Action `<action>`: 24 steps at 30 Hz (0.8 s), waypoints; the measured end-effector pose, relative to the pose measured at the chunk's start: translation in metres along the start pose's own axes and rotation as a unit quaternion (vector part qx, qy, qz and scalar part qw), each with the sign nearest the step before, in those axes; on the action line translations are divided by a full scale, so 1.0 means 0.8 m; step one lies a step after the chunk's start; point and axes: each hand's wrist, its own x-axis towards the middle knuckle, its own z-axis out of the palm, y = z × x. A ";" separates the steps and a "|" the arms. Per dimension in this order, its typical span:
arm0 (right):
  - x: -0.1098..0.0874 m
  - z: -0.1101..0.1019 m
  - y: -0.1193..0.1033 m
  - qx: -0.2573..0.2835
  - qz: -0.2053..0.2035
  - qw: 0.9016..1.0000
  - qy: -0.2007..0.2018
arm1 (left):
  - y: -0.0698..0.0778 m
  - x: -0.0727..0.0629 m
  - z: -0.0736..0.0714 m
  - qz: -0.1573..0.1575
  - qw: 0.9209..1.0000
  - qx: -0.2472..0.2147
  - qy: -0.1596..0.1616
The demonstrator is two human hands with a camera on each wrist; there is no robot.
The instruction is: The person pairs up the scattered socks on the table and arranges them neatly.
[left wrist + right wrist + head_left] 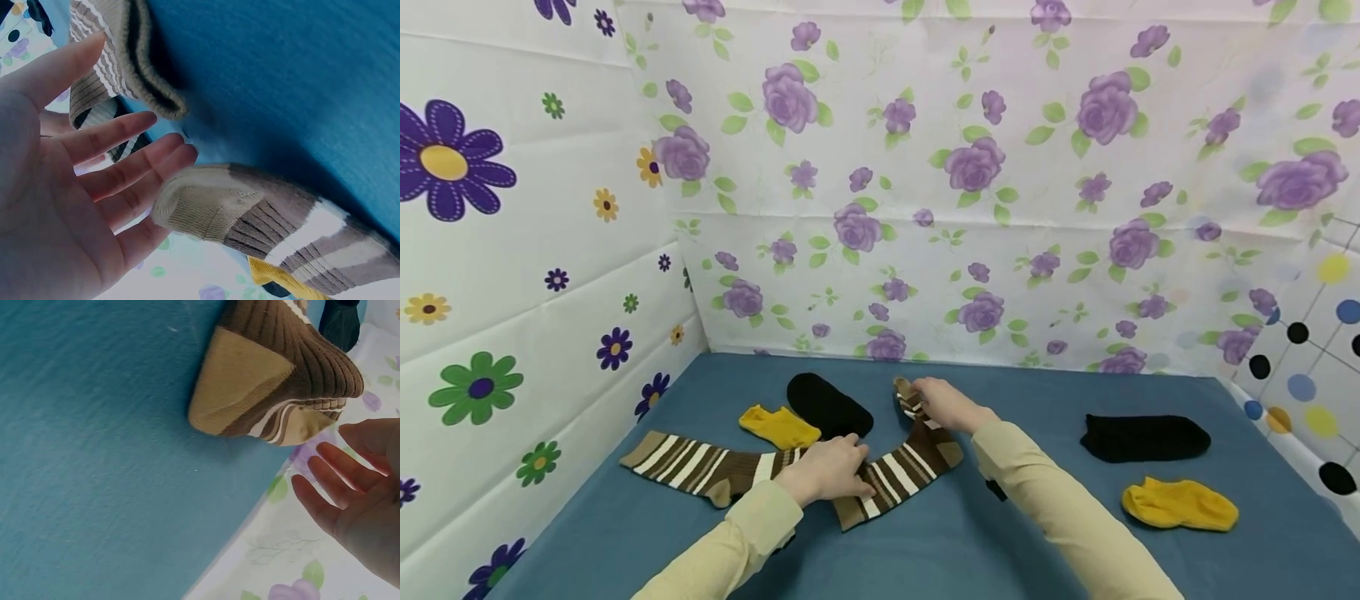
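Two brown, white and tan striped socks lie on the blue table. My left hand is between them, fingers extended and palm showing in the left wrist view. Its thumb is at the tan cuff of the right striped sock, and its fingertips are by the tan toe of the left striped sock. My right hand is at the far, toe end of the right striped sock, whose tan heel faces the right wrist camera. The right fingers are loosely spread, with nothing visible between them.
Behind the left hand lie a black sock and a yellow sock. On the table's right side are another black sock and another yellow sock. A flowered sheet hangs along the table's back edge.
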 end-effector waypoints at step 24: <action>0.032 0.005 -0.014 -0.096 -0.006 0.995 -0.005 | 0.007 0.002 -0.004 0.029 1.000 -0.003 -0.004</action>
